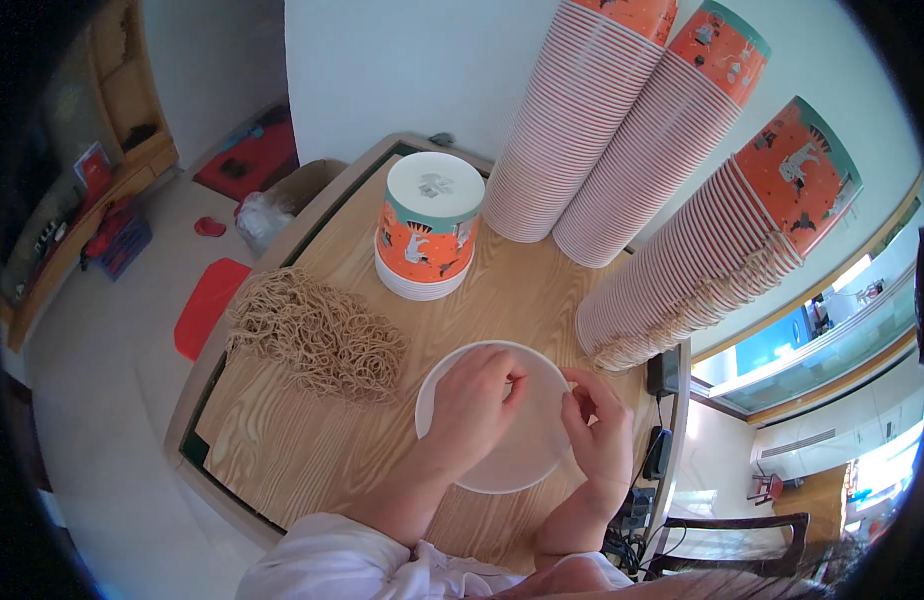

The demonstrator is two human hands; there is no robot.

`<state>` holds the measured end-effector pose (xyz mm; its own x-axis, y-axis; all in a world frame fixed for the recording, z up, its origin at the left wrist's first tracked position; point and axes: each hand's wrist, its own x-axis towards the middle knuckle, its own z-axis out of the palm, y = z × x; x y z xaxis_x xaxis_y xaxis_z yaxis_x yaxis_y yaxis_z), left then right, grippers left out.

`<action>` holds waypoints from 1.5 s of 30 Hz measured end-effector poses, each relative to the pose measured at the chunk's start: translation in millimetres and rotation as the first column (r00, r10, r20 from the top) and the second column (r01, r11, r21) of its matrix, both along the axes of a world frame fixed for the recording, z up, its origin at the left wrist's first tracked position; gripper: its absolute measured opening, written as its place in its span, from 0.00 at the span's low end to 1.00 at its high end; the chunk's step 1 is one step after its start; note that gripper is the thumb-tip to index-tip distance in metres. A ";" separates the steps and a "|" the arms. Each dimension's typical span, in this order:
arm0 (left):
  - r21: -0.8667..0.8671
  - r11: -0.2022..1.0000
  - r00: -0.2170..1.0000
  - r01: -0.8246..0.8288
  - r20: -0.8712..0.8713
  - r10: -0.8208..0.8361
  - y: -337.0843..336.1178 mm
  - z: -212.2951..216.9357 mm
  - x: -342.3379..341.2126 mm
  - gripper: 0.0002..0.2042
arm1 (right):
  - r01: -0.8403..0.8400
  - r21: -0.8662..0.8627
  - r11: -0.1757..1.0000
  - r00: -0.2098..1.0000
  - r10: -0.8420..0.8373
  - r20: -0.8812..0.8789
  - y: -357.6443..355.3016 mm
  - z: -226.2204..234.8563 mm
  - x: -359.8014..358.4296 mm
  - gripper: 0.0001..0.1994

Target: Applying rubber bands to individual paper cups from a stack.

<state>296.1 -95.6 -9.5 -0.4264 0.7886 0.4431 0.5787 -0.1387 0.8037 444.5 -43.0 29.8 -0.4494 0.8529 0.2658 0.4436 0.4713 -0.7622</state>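
Close in front of me on the table is a round white paper tub (512, 465), its pale inside facing up. My left hand (482, 395) is over its far left part, fingers curled in. At the tub's right rim my right hand (599, 425) has thumb and fingers pinched together. Whatever either hand holds is too small or hidden to name. Left of the tub lies a tangled heap of tan cord loops (317, 335). Beyond it a short stack of orange and green printed tubs (427, 245) stands upside down.
Tall leaning stacks of nested tubs (582, 110) line the wall at the back right. Cord loops (702, 305) hang along the nearest stack (672, 250). Black adapters and cables (637, 510) sit at the right table edge, near a dark chair (732, 530). A red stool (204, 305) stands left.
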 end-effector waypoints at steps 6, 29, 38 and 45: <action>0.058 0.997 0.999 -0.042 -0.015 0.043 3.3 0.4 -0.1 0.06 | -0.023 0.001 1.000 1.000 0.023 0.005 1.4 -0.4 1.4 0.13; 0.084 0.994 0.998 -0.064 -0.019 0.066 4.9 2.2 1.1 0.07 | -0.017 0.006 1.000 1.000 0.017 -0.008 -0.5 2.7 2.6 0.13; 0.038 0.999 0.999 -0.038 -0.032 0.039 5.1 -0.5 -0.4 0.06 | -0.019 0.009 1.000 1.000 0.019 0.007 0.2 3.4 2.2 0.13; 0.155 0.983 0.979 -0.101 -0.163 0.126 7.1 2.0 -3.6 0.06 | -0.059 0.066 0.996 0.997 0.056 0.045 -1.4 4.5 7.2 0.12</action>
